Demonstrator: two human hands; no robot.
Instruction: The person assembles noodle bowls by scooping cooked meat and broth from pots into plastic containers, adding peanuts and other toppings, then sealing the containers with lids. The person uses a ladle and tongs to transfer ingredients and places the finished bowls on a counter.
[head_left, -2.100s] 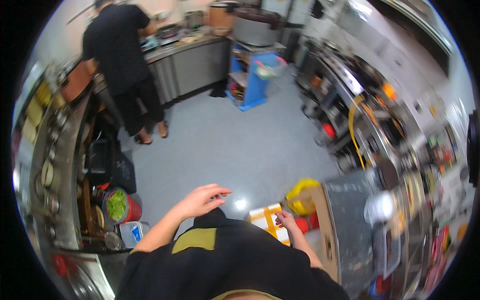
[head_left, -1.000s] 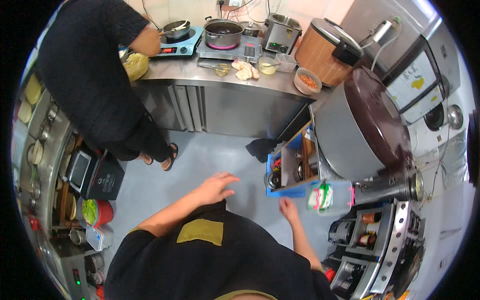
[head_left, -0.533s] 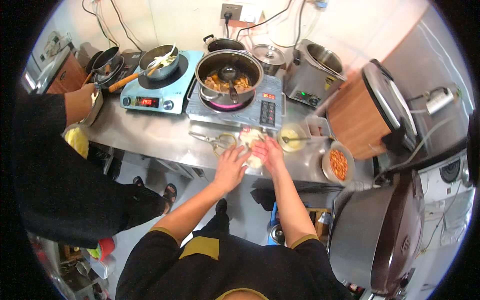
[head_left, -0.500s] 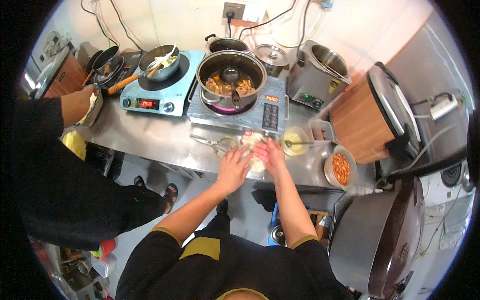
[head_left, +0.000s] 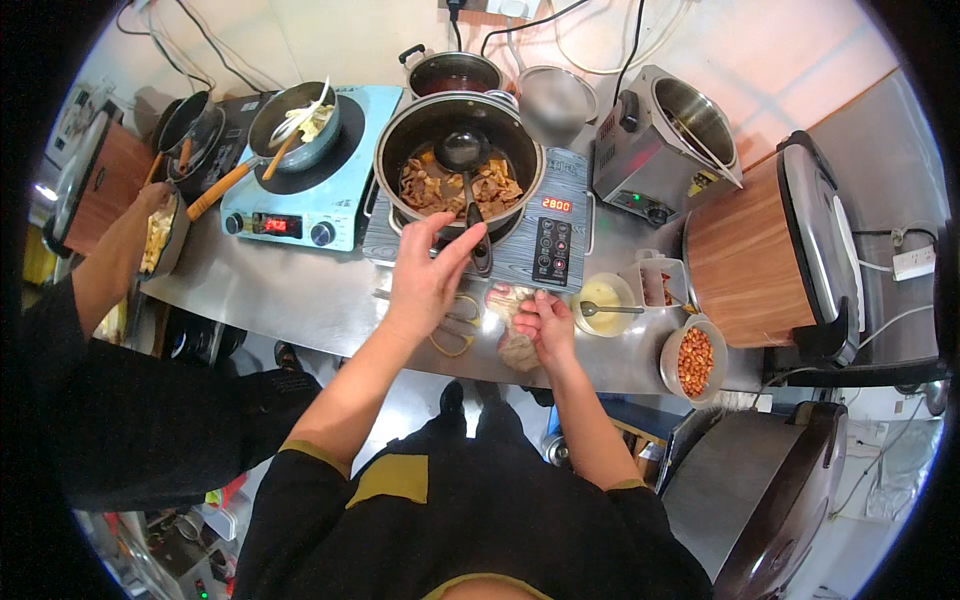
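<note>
My left hand (head_left: 428, 278) is over the front edge of the pot (head_left: 388, 150), its thumb and fingers apart, fingertips close beside the handle of a black ladle (head_left: 463, 152). The ladle's bowl rests in the pot among browned chunks of food and dark liquid. Lower on the counter, my right hand (head_left: 546, 326) has curled fingers at the edge of a crumpled clear plastic packet (head_left: 518, 350) with pale and reddish contents. Gold-handled scissors (head_left: 455, 340) lie left of the packet, partly behind my left forearm.
Right of the packet stand a bowl of pale yellow paste (head_left: 606, 306) with a spoon, a clear divided container (head_left: 656, 282) and a bowl of peanuts (head_left: 695, 362). A pan (head_left: 310, 135) sits on the blue cooker (head_left: 355, 210). At left, another person's arm (head_left: 118, 258) reaches toward a food tray.
My left hand has lifted off the packet and moved up to the ladle handle. My right hand stays by the packet. The view has shifted slightly, and the other person's arm has moved.
</note>
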